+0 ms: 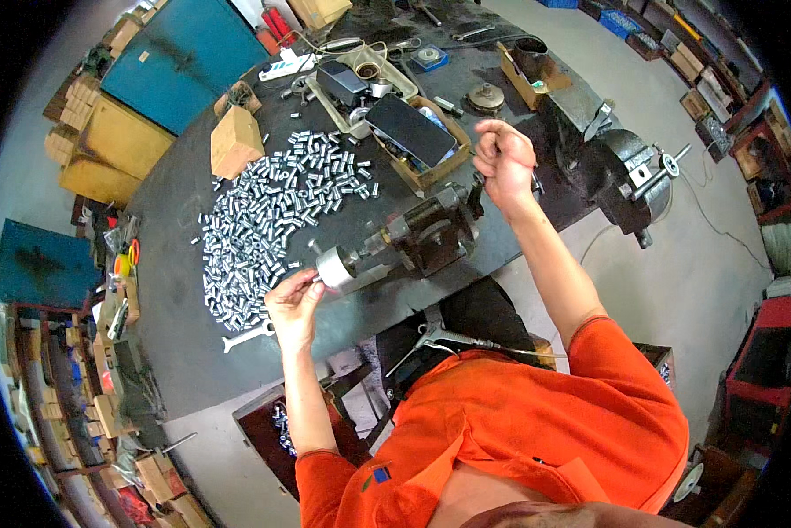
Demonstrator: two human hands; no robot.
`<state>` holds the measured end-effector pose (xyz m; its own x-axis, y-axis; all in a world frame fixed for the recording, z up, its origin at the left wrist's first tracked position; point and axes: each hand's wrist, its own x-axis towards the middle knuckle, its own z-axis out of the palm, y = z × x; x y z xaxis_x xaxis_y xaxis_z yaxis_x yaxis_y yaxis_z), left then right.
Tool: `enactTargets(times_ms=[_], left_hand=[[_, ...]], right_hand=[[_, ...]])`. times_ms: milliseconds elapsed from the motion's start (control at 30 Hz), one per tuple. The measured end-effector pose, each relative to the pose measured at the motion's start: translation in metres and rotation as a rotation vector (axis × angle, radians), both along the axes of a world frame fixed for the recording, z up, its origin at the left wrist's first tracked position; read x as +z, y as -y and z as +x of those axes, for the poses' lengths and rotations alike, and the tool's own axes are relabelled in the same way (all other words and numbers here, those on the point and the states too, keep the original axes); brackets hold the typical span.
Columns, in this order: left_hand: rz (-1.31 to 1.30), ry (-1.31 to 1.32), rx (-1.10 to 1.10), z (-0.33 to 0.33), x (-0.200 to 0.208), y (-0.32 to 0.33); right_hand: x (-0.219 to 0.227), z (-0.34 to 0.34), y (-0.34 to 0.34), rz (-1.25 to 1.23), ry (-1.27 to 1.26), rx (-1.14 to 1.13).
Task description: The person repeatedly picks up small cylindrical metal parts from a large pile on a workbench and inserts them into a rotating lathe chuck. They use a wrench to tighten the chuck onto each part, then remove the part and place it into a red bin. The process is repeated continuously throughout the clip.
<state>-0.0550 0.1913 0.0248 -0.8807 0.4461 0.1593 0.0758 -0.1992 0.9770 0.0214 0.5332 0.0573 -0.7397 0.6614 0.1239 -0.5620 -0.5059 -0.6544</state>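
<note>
My left hand (292,308) is closed in a pinch at the open-air end of a silver metal cylinder (335,267). Whatever small piece its fingertips hold is too small to make out. The cylinder sits in line with a black bench-mounted fixture (435,231) near the table's front edge. At the fixture's right end, my right hand (506,165) is curled up beside a short dark lever (476,192); the palm hides what it grips, if anything. Left of the fixture, a wide pile of short shiny metal sleeves (259,233) covers the dark tabletop (171,290).
A wrench (248,336) lies by my left wrist. A wooden block (236,143) borders the pile. Behind the fixture are a phone (410,129) on a cardboard box and a tray (402,81). A bench vise (629,172) stands right. An air gun (432,334) lies against my lap.
</note>
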Motion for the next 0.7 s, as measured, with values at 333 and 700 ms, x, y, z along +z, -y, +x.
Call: enactTargets(times_ms=[333, 700], left_hand=[[0.051, 0.015, 0.029, 0.01, 0.002, -0.005], [-0.038, -0.06, 0.033, 0.002, 0.002, -0.004]], right_hand=[[-0.046, -0.034, -0.007, 0.013, 0.082, -0.052], [-0.075, 0.062, 0.01, -0.122, 0.285, 0.022]])
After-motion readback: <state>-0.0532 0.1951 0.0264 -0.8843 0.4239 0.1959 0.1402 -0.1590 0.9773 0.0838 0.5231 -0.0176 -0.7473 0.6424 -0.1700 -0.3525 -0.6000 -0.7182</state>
